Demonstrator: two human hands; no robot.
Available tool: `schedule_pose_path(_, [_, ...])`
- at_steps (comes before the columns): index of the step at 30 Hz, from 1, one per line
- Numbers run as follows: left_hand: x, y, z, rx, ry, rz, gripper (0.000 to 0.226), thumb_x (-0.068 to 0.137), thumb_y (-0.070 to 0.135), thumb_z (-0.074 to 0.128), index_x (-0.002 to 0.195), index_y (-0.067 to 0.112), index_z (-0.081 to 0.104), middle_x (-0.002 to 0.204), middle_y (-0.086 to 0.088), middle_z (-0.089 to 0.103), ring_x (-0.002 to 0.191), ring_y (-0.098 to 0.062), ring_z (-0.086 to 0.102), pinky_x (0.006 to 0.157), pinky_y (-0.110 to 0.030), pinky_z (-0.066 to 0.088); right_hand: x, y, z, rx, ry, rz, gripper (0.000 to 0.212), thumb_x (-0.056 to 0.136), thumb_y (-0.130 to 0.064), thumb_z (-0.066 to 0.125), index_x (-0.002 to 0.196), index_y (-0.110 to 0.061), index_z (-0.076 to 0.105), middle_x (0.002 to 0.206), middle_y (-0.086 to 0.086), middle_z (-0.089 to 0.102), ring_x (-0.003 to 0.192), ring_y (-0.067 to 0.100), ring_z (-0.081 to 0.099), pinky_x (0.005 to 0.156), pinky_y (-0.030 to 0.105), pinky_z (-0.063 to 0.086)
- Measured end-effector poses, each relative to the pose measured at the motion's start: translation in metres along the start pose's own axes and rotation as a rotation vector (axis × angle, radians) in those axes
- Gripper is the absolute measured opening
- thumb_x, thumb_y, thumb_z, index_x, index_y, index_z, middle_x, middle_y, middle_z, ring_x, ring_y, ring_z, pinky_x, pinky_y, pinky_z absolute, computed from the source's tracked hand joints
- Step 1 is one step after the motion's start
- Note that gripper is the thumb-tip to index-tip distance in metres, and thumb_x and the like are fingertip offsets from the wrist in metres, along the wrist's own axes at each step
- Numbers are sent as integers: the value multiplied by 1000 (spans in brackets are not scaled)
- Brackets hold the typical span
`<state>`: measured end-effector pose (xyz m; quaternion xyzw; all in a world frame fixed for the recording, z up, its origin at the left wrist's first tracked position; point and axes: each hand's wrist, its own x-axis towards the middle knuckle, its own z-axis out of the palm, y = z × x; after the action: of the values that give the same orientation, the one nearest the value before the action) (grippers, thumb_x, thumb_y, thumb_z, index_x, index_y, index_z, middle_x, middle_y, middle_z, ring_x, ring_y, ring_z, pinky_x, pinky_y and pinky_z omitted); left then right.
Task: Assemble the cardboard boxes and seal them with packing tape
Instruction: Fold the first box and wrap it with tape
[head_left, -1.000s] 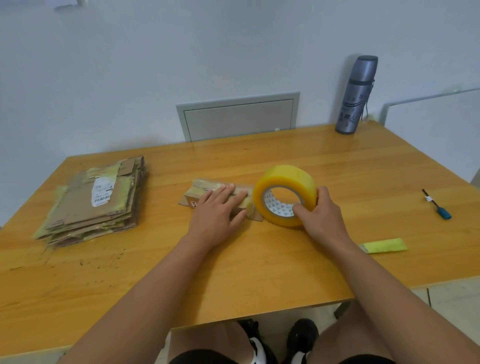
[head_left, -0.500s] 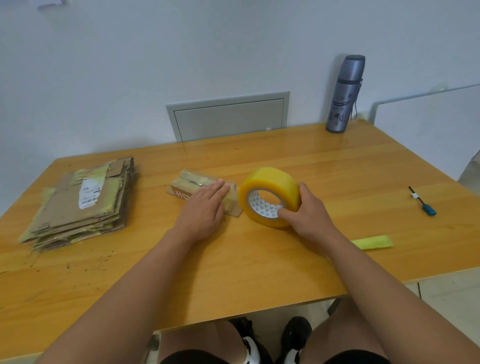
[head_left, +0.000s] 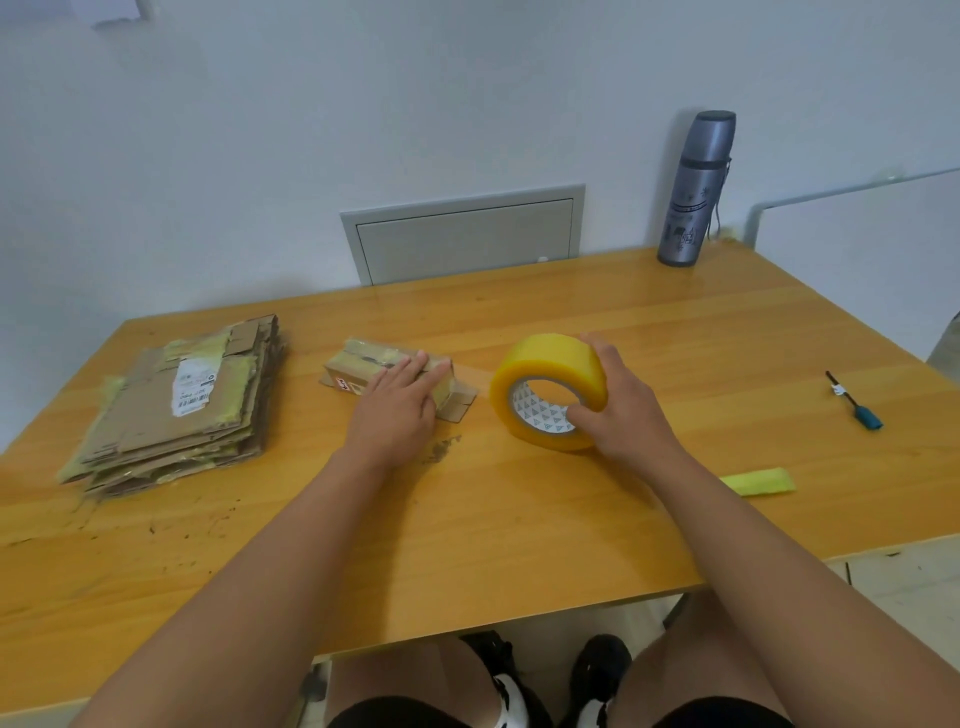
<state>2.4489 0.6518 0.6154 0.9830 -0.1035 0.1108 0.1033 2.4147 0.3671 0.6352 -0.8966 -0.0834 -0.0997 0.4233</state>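
Note:
A small cardboard box (head_left: 363, 364) lies on the wooden table (head_left: 519, 519), partly covered in clear tape. My left hand (head_left: 397, 410) presses flat on its right end with straight fingers. To the right stands a big yellow roll of packing tape (head_left: 540, 374) on its edge. My right hand (head_left: 618, 410) grips it, thumb in the core and fingers over the top. A strip of clear tape (head_left: 475, 375) stretches from the roll to the box.
A stack of flattened cardboard boxes (head_left: 182, 400) lies at the left. A grey flask (head_left: 696, 187) stands at the back right. A small blue-handled tool (head_left: 857, 402) and a yellow-green strip (head_left: 761, 480) lie at the right. Dark scuffs mark the table's near left.
My right hand has pulled the tape roll away to the right, opening a gap with tape stretched across it. My left hand stays pressed on the box.

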Motion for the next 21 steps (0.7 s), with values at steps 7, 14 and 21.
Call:
schedule_pose_path(7, [0,6,-3,24,-51,-2,53,106,21,30,156,36,21,165,1,16,152,-19,12,123,-38,11,-8,8,-5,27,4,95,76,85,-38,75,145,-28,31,113,-3,55,103,22,54,84,38,46])
schedule_pose_path(14, [-14,28,-13,105,-70,-30,52,106,26,33,156,34,21,164,1,20,149,-22,20,117,-41,18,-3,16,0,17,248,112,58,92,-20,64,144,-20,39,128,8,55,112,29,55,85,38,45])
schedule_pose_path(21, [-21,40,-11,132,-125,-78,53,107,24,28,158,31,14,166,-5,9,152,-24,12,121,-40,14,-6,16,-2,-4,197,168,60,94,-29,64,145,-19,35,126,11,58,111,32,57,85,42,49])
